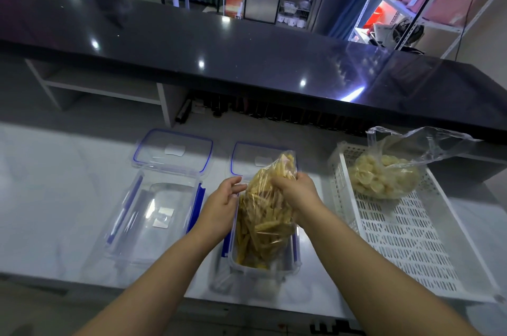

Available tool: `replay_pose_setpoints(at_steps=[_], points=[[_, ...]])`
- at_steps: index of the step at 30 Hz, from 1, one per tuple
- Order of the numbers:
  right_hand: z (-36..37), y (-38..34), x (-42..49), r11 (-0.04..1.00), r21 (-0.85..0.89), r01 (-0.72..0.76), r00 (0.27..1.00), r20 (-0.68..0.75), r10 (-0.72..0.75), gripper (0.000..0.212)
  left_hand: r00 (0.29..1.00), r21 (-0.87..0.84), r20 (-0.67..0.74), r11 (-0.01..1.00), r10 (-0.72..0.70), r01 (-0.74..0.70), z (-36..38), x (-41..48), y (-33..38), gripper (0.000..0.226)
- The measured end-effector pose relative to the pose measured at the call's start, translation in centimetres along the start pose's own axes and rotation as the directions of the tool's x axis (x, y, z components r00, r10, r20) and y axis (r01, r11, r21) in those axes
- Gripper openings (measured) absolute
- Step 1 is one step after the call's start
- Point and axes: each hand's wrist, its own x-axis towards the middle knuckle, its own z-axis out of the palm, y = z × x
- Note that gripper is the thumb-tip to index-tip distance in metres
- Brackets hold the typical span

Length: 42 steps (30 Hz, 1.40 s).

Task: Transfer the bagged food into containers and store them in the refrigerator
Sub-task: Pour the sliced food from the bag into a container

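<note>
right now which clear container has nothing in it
The left container, beside the left hand; the middle container holds the bag of yellow strips.

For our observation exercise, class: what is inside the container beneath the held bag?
The container holds yellow food strips, partly within the clear bag hanging into it. Bag and strips cover its floor, so nothing beneath them shows.

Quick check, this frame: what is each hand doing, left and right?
Left hand: open, fingers relaxed beside the bag of yellow strips, holding nothing.
Right hand: closed, gripping that bag near its top.
</note>
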Motion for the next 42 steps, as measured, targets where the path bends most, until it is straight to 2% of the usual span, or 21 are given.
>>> replay_pose_setpoints(at_steps=[5, 7, 10, 13, 15, 17, 23, 27, 30, 34, 37, 39, 42], points=[[-0.8, 0.8, -1.2, 0.982, -0.19, -0.007, 0.992, 0.12, 0.031, 0.04, 1.0, 0.0, -0.006, 1.0, 0.002, -0.002, 0.1, 0.0, -0.4, 0.038], [-1.1, 1.7, -2.1, 0.98, -0.196, -0.021, 0.98, 0.188, 0.059, 0.04, 1.0, -0.008, -0.003, 1.0, -0.007, 0.007, 0.1, 0.1, -0.5, 0.038], [-1.4, 2.2, -2.5, 0.988, -0.151, -0.036, 0.977, 0.205, 0.067, 0.042, 1.0, -0.013, -0.003, 1.0, -0.01, 0.01, 0.2, 0.2, -0.5, 0.037], [-2.2, 1.4, -1.8, 0.995, -0.096, -0.024, 0.993, 0.112, 0.034, 0.042, 1.0, 0.011, 0.001, 1.0, 0.017, -0.017, 0.4, 0.1, -0.3, 0.036], [-2.7, 0.2, -1.4, 1.0, 0.019, -0.004, 0.997, 0.078, 0.003, 0.041, 1.0, 0.013, 0.003, 0.999, 0.03, -0.03, 0.5, 0.2, -0.1, 0.036], [-2.8, -1.1, -1.2, 0.996, 0.092, 0.013, 0.996, 0.092, -0.021, 0.044, 1.0, -0.003, 0.004, 1.0, 0.026, -0.026, 0.5, 0.4, 0.2, 0.036], [-2.6, -4.5, -1.9, 0.983, 0.159, 0.094, 0.984, 0.134, -0.116, 0.043, 1.0, -0.055, -0.028, 0.998, 0.014, -0.016, 0.1, 0.8, 0.6, 0.036], [-2.2, -4.3, -1.8, 0.988, 0.058, 0.143, 0.983, 0.111, -0.148, 0.041, 1.0, -0.067, -0.028, 0.998, 0.007, -0.008, -0.2, 0.9, 0.8, 0.036], [-2.3, -2.3, -1.6, 0.993, -0.066, 0.098, 0.993, 0.075, -0.093, 0.044, 1.0, -0.065, -0.003, 0.998, 0.009, -0.009, -0.1, 0.8, 0.9, 0.036], [-2.1, 1.2, -1.4, 0.989, -0.127, 0.08, 0.997, 0.007, -0.079, 0.042, 0.999, -0.101, 0.047, 0.995, -0.012, 0.017, 0.2, 0.2, 0.6, 0.038], [-1.4, 2.6, -1.7, 0.975, -0.17, 0.145, 0.988, -0.027, -0.151, 0.044, 0.997, -0.144, 0.071, 0.988, -0.038, 0.048, 0.3, -0.3, 0.0, 0.04], [-0.7, 3.0, -2.1, 0.96, -0.184, 0.21, 0.976, -0.027, -0.218, 0.053, 0.994, -0.156, 0.093, 0.985, -0.054, 0.068, 0.4, -0.5, 0.1, 0.042], [0.7, 3.1, -2.8, 0.924, -0.28, 0.263, 0.963, 0.019, -0.268, 0.056, 0.978, -0.259, 0.163, 0.951, -0.131, 0.171, 0.7, -0.9, 1.0, 0.037]])
